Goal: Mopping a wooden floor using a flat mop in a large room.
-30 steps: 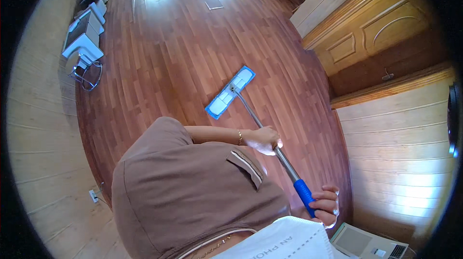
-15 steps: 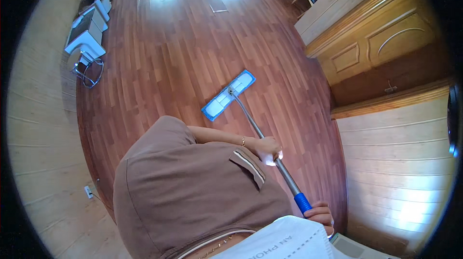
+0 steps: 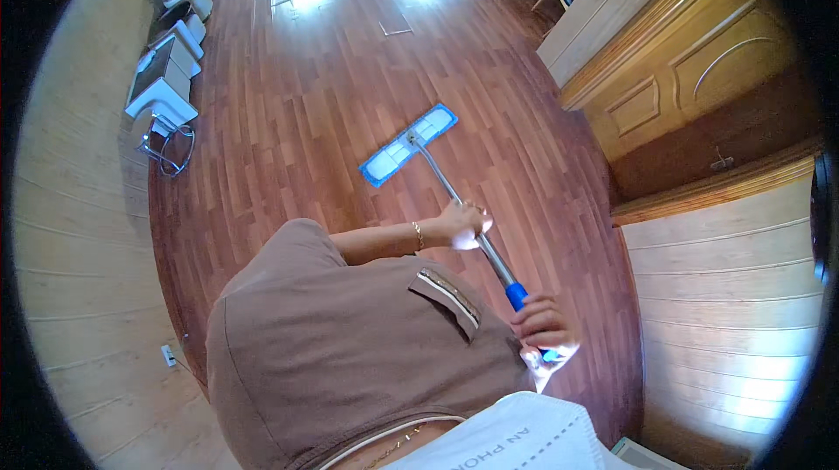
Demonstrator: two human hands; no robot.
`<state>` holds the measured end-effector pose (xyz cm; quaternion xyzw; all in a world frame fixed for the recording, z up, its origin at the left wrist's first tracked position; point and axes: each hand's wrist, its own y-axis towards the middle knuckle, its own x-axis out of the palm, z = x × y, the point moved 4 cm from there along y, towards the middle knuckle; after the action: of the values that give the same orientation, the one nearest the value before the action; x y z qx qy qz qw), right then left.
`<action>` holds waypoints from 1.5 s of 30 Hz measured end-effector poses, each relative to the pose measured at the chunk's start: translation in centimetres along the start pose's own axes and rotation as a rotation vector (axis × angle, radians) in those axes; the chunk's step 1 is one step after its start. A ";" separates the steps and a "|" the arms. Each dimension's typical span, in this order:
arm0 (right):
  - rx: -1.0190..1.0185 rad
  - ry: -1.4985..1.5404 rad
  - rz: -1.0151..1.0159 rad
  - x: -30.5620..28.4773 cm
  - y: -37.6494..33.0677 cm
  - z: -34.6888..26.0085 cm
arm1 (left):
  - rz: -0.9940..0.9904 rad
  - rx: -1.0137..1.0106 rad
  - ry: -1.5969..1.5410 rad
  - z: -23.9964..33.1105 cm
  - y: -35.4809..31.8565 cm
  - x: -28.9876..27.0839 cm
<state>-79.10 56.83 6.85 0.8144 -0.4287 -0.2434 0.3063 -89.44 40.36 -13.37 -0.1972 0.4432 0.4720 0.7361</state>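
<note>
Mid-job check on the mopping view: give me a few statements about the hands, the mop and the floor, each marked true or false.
1. Both hands grip the mop handle. True.
2. The right hand holds the handle's blue grip; the left hand is higher up the metal shaft. True.
3. The mop head is red. False: it is blue with a pale pad.
4. The mop head is lifted off the floor. False: it lies flat on the wooden floor.
5. The floor is grey tile. False: reddish-brown wood planks.
</note>
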 end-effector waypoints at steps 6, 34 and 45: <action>0.092 0.013 -0.021 -0.1 2.7 6.4 | -0.198 -0.322 0.031 -6.3 3.2 -1.6; 0.745 -0.218 -0.012 5.1 16.2 39.8 | -0.100 -0.391 0.166 -43.1 18.0 -8.1; 0.954 -0.389 0.360 -0.4 11.4 25.0 | -0.492 0.423 -0.133 -27.1 23.1 -5.5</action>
<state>-102.04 44.88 -2.43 0.7167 -0.6729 -0.1116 -0.1453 -123.07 29.29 -20.11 -0.1096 0.4215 0.1894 0.8800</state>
